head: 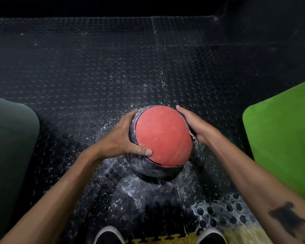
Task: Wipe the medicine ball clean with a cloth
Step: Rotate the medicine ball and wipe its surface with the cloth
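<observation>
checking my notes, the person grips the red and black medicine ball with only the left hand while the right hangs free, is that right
Not quite: the head view shows both hands on the medicine ball. The left hand grips one side and the right hand presses against the other. The ball is red and black, as you say.

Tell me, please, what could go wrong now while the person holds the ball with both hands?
The medicine ball looks dusty, held between the left hand and right hand, so it may slip toward the shoes. No cloth is clearly visible, so white powder on the rubber floor may spread.
</observation>
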